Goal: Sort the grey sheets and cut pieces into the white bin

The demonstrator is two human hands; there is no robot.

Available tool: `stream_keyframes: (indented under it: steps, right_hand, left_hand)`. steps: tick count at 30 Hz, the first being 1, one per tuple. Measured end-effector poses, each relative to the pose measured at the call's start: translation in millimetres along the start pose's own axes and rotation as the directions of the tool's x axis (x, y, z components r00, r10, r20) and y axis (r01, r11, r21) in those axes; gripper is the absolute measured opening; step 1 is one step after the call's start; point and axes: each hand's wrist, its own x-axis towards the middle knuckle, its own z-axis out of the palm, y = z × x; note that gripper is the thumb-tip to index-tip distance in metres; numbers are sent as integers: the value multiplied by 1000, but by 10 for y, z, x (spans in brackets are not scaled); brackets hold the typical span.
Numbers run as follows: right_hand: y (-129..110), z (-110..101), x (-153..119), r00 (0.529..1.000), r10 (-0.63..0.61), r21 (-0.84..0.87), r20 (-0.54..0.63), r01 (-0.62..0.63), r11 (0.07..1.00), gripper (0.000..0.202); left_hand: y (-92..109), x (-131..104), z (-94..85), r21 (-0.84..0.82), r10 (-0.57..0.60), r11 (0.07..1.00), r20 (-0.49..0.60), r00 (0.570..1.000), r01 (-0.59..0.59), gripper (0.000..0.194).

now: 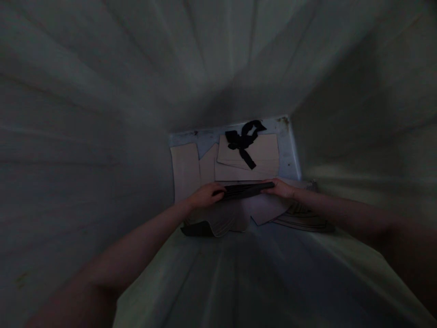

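Note:
Both my arms reach deep into a tall, dim white container. My left hand [205,196] grips the left end of a flat stack of dark sheets [247,190], and my right hand [280,188] holds its right end. The stack lies level above pale cut pieces [235,216] at the bottom. Behind it lie more pale rectangular pieces [249,157] with a black ribbon-like strip [244,139] twisted on top.
The container's white walls [102,136] close in on all sides, leaving a small floor at the bottom. A pale panel [185,169] lies at the left. Striped curved pieces [303,218] lie under my right wrist. A dark piece [194,229] sits under my left wrist.

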Motion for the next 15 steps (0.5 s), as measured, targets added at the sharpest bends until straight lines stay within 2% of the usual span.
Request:
stream_keyframes:
  steps: [3,8,15]
  right_hand:
    - [16,8,-2,1000,-2,16,-28,3,1000,47]
    - [12,26,2,1000,7,39,-28,-6,999,49]
    - [-16,41,1,999,25,49,-21,-24,999,45]
  left_hand:
    - [85,9,82,100,-13,995,-28,1000,16,42]
    - [93,88,182,206,-64,975,-94,994,82,31]
    - [60,158,160,271,-89,956,-105,991,114,31]
